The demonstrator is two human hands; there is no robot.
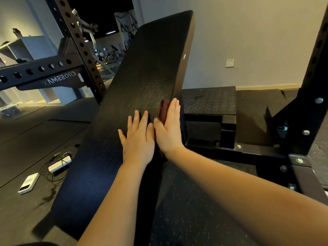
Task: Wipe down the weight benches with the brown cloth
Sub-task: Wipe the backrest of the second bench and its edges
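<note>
A long black padded weight bench (142, 71) runs from the near left up to the far middle, its textured top facing me. My left hand (139, 137) lies flat on the pad with straight fingers spread. My right hand (168, 128) presses the brown cloth (164, 109) against the bench's right side edge with straight fingers. Only a strip of the cloth shows above and beside that hand; the rest is hidden under the palm.
A black power rack upright (79, 45) and crossbar stand at the left. A second rack post (312, 77) rises at the right, with a diamond-plate platform (209, 102) behind the bench. White devices and cables (58, 164) lie on the dark rubber floor at the left.
</note>
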